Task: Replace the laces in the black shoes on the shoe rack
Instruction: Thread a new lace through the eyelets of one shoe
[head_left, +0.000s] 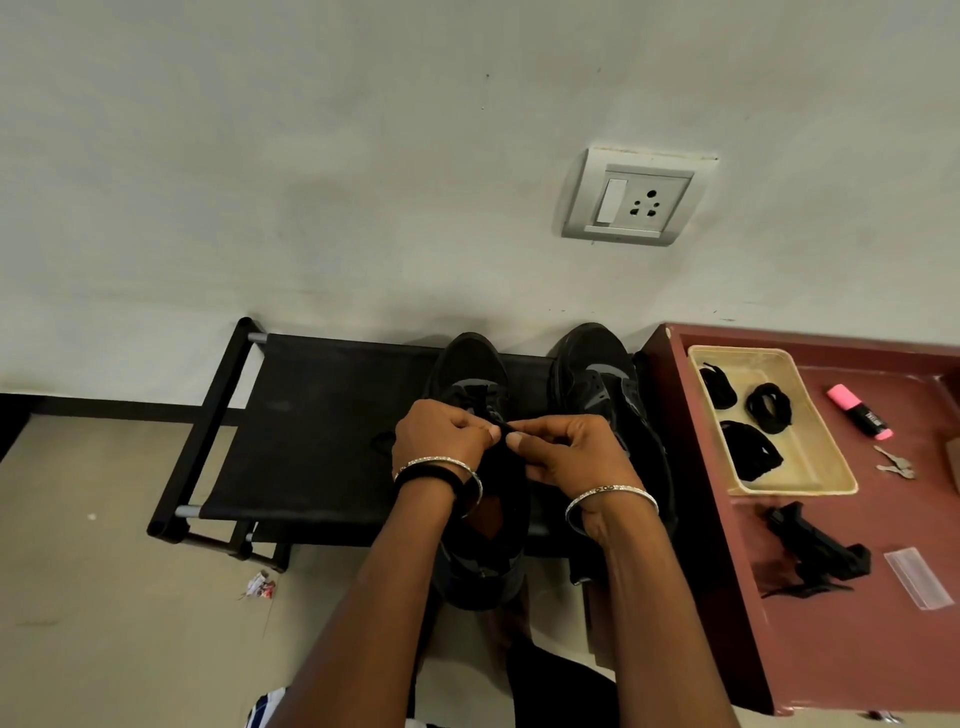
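Observation:
Two black shoes stand side by side on the black shoe rack (311, 415), toes toward the wall. Over the left shoe (470, 364) my left hand (441, 436) and my right hand (566, 452) meet, both pinching a black lace (503, 427) between thumb and fingers. The lace hangs down over the shoe's opening. The right shoe (597, 374) stands untouched beside them. My wrists hide much of the left shoe's tongue and eyelets.
A maroon table (857, 649) stands at the right, holding a beige tray (810, 467) with three bundles of black laces, a pink highlighter (860, 410), keys, a black clamp-like object (815, 556) and a clear packet. A wall socket (634, 200) is above. A crumpled wrapper lies on the floor.

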